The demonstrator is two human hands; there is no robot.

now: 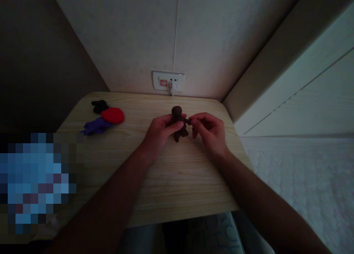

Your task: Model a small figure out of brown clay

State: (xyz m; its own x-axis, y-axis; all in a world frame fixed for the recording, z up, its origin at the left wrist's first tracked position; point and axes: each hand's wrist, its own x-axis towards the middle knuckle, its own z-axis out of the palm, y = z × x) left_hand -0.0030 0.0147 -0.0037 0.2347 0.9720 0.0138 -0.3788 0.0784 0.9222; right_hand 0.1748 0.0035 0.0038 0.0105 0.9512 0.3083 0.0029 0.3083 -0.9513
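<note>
A small brown clay figure (pixel 177 112) with a round head, a body, an arm and two short legs is held upright over the middle of the table. My left hand (pixel 162 131) is closed around its body, thumb across the front and fingers behind. With thumb and fingertips, my right hand (pixel 208 130) pinches the end of the figure's outstretched arm (pixel 187 121). The side of the figure behind my left hand is hidden.
On the wooden table (pixel 166 187), at the far left, lie a black lump (pixel 100 106), a flat red piece (pixel 113 115) and a purple piece (pixel 97 126), touching or overlapping. A wall socket (pixel 168 81) with a plug sits behind the table. A blurred-out blue patch (pixel 33 176) covers the lower left.
</note>
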